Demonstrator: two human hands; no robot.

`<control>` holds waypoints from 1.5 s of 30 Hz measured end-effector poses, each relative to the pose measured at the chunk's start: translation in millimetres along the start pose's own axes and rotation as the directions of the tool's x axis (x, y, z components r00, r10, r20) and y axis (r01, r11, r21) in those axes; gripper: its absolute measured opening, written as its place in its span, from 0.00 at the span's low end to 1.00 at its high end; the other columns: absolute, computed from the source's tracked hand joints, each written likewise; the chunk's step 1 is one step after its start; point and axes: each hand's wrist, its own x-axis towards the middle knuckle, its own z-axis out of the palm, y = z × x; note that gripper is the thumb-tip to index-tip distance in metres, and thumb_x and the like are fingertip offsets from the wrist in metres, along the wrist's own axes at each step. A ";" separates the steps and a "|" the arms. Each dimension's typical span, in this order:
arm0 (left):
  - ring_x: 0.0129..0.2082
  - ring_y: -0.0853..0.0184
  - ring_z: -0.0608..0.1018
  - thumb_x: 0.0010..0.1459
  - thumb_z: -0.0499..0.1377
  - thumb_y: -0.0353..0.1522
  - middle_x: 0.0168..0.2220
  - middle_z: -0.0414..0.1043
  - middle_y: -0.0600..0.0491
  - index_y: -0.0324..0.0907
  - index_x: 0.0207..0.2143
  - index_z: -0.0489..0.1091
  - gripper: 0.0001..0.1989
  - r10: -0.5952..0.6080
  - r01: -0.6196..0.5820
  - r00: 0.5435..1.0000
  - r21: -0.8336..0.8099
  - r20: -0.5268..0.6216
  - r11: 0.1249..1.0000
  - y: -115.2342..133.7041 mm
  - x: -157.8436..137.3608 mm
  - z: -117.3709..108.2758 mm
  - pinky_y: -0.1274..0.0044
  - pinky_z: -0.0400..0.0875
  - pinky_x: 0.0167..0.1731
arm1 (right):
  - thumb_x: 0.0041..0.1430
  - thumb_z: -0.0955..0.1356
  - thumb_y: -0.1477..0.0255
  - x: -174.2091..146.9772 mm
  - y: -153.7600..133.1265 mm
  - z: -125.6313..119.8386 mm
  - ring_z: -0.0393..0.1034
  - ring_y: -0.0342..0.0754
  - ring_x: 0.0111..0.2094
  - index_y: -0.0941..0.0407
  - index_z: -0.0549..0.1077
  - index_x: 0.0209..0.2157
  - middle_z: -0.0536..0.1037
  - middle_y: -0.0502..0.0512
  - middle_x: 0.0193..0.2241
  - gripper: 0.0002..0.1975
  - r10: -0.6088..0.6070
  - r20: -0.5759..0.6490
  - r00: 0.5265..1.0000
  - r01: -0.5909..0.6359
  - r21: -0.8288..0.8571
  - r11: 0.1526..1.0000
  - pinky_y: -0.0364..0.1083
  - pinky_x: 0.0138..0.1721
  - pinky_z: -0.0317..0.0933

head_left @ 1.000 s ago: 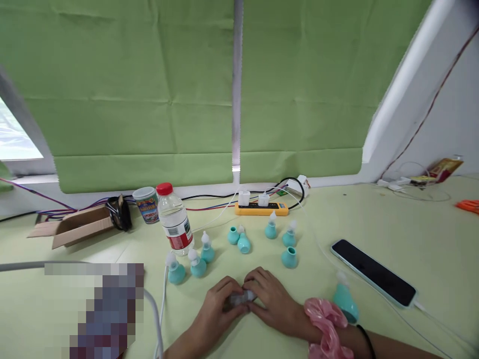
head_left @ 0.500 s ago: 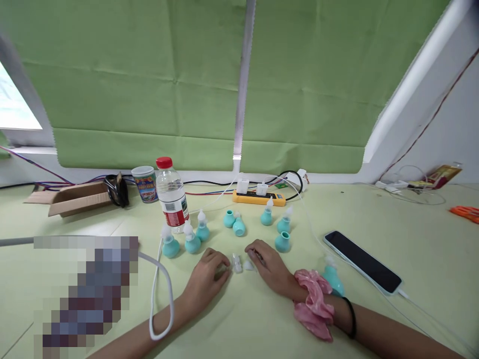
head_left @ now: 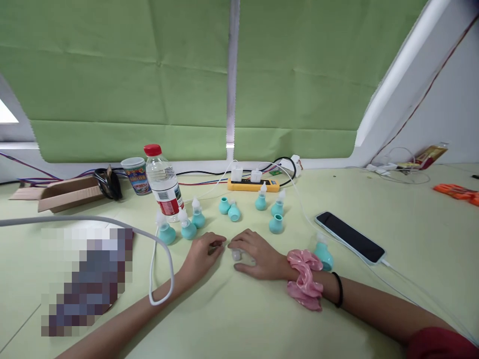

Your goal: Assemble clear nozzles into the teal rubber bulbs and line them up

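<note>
Transparent piece (head_left: 236, 255) lies by the right hand (head_left: 260, 255), between its parted thumb and fingers; the left hand (head_left: 201, 254), farther, is curled, its grip unclear. Which long axis, I cannot tell.

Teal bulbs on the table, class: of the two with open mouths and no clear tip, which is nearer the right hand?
The upright open bulb just beyond the right hand; the other open one stands farther back, beside another bulb.
</note>
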 end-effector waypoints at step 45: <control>0.37 0.66 0.69 0.54 0.45 0.25 0.38 0.65 0.47 0.41 0.41 0.63 0.14 0.299 -0.313 0.949 0.167 0.103 0.935 6.6 -8.5 1.7 0.75 0.67 0.34 | 0.52 0.61 0.68 -118.8 1.3 -79.3 0.64 0.55 0.31 0.60 0.66 0.41 0.67 0.65 0.36 0.15 0.488 -0.172 0.856 -0.443 -0.731 0.519 0.50 0.26 0.60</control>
